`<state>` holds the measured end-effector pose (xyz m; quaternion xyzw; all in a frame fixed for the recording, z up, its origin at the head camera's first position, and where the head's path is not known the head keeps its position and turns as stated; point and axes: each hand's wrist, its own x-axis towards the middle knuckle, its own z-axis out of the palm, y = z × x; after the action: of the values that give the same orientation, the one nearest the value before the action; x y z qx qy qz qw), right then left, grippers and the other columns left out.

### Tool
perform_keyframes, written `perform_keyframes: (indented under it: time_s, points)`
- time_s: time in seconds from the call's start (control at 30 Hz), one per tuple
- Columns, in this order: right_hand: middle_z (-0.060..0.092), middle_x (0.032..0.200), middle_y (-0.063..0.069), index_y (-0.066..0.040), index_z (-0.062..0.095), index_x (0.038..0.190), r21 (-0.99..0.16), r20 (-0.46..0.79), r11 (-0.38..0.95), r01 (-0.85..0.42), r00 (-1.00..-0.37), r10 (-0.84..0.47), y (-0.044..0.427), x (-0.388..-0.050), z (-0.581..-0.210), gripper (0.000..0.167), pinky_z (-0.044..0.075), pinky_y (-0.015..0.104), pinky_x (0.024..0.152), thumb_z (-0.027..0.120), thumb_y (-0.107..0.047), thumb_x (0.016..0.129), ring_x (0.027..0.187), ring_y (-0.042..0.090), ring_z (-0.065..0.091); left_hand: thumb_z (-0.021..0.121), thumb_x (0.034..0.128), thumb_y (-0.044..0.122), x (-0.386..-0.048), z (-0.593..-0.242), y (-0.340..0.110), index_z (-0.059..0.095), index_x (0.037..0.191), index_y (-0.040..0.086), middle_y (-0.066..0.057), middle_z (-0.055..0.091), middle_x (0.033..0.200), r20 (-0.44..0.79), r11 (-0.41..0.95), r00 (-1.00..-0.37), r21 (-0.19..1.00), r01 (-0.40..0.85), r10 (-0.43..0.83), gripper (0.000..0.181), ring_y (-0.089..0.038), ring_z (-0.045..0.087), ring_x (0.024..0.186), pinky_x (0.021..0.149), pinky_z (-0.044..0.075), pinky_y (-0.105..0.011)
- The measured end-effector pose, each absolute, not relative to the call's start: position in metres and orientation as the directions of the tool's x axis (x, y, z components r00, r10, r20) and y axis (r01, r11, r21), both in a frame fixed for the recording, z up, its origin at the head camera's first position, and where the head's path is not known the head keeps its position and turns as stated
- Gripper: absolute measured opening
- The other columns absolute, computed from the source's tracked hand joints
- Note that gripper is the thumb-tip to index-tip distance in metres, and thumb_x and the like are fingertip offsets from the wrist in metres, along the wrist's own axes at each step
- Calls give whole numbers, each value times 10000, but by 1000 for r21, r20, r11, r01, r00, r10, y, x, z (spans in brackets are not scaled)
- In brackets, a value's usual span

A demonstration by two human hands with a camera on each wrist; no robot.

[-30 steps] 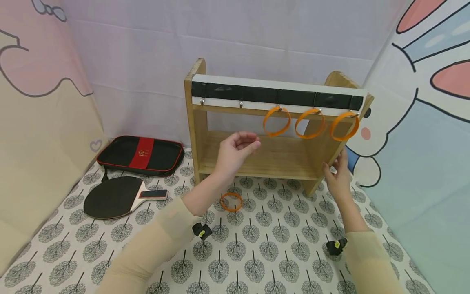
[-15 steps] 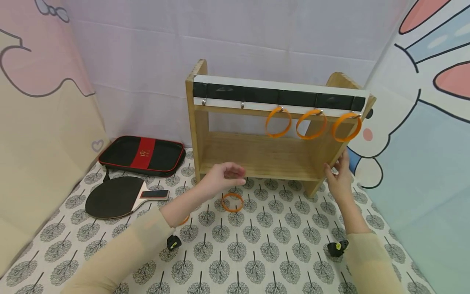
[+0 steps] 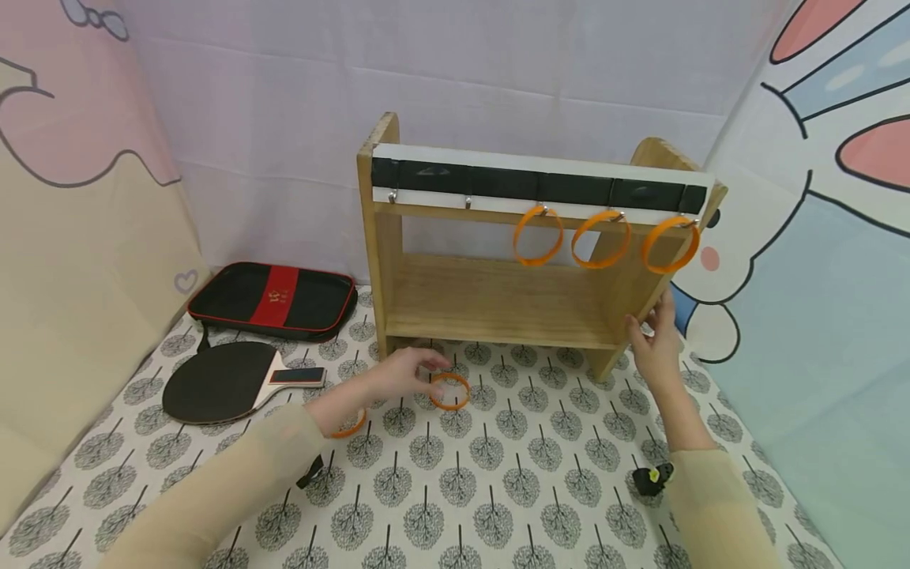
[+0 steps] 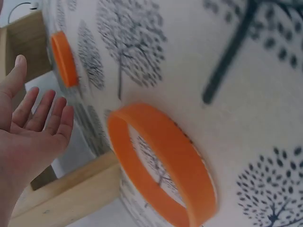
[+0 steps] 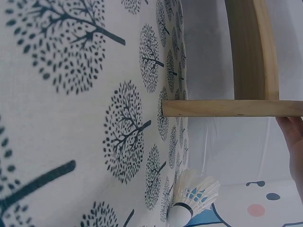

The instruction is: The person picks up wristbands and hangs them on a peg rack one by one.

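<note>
My left hand (image 3: pixel 408 373) hovers just left of an orange ring (image 3: pixel 449 408) on the patterned cloth, fingers loosely bent and holding nothing. Another orange ring (image 3: pixel 351 429) lies partly hidden by my left wrist. In the left wrist view that nearer ring (image 4: pixel 175 146) looks large, and the farther ring (image 4: pixel 65 61) sits beyond the fingertips. My right hand (image 3: pixel 656 340) grips the right side panel of a wooden shelf (image 3: pixel 498 312). Along the shelf's top bar, three orange rings hang from hooks, the leftmost ring (image 3: pixel 517 249) near the middle. Two hooks to its left are bare.
A black and red paddle case (image 3: pixel 235 296) lies at the back left, with a table tennis paddle (image 3: pixel 216 383) before it. The right wrist view shows a shuttlecock (image 5: pixel 191 198) on the cloth beside the shelf. Fabric walls stand behind and on both sides.
My left hand has come down and leftward from in front of the shelf to beside the ring on the cloth. The right hand stays on the side panel.
</note>
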<state>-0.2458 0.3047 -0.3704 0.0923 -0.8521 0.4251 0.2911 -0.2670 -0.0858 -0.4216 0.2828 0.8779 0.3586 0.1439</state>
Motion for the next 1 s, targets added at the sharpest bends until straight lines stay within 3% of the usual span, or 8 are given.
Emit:
perform_keyframes:
  time_s: [0.1, 0.2, 0.53, 0.63, 0.73, 0.87, 1.0]
  points:
    - [329, 1459, 248, -128, 66, 1515, -670, 572, 629, -394, -815, 98, 305, -245, -370, 697, 512, 301, 820, 461, -4, 955, 1200, 443, 482, 751, 802, 256, -273, -429, -89, 574, 1269, 115, -36, 591, 1272, -62, 590, -782, 695, 412, 620, 519, -243, 524, 1192, 1004, 424, -420]
    - [323, 1464, 240, -129, 58, 1515, -667, 574, 630, -399, -814, 93, 305, -245, -369, 694, 481, 548, 833, 449, 1, 957, 1204, 435, 483, 742, 811, 265, -279, -435, -89, 564, 1278, 105, -56, 603, 1247, -69, 596, -768, 676, 433, 636, 525, -241, 546, 1163, 995, 433, -402]
    - [304, 1468, 252, -127, 54, 1513, -668, 576, 622, -407, -813, 87, 305, -246, -370, 693, 460, 617, 833, 449, 1, 958, 1200, 457, 475, 751, 806, 190, -291, -449, -83, 619, 1195, 61, -20, 654, 1032, -31, 588, -759, 653, 477, 650, 431, -143, 596, 943, 846, 493, -269]
    - [307, 1469, 247, -126, 52, 1513, -662, 576, 632, -402, -813, 86, 304, -246, -370, 695, 471, 591, 827, 447, 1, 956, 1196, 449, 483, 746, 807, 160, -291, -450, -81, 672, 1103, 69, 15, 662, 918, -12, 584, -751, 637, 504, 661, 318, -90, 584, 831, 763, 487, -225]
    - [304, 1472, 247, -118, 59, 1513, -657, 584, 630, -414, -808, 79, 304, -246, -370, 694, 528, 333, 827, 447, 10, 951, 1194, 456, 482, 737, 812, 128, -290, -449, -79, 706, 1031, 88, 53, 657, 825, -6, 579, -747, 636, 511, 665, 226, -53, 565, 746, 707, 479, -208]
    - [309, 1471, 247, -107, 75, 1512, -656, 593, 624, -424, -801, 79, 304, -246, -371, 692, 378, 16, 743, 450, 17, 945, 1193, 460, 483, 732, 814, 113, -289, -450, -78, 726, 988, 105, 81, 656, 781, -8, 578, -752, 645, 500, 659, 174, -31, 565, 710, 693, 484, -202]
    - [321, 1460, 258, -107, 75, 1511, -657, 591, 626, -420, -803, 82, 305, -247, -372, 692, 362, -5, 738, 455, 14, 946, 1191, 464, 483, 728, 815, 97, -287, -452, -79, 734, 941, 115, 81, 665, 769, 9, 585, -768, 643, 495, 641, 128, -28, 573, 705, 685, 487, -197]
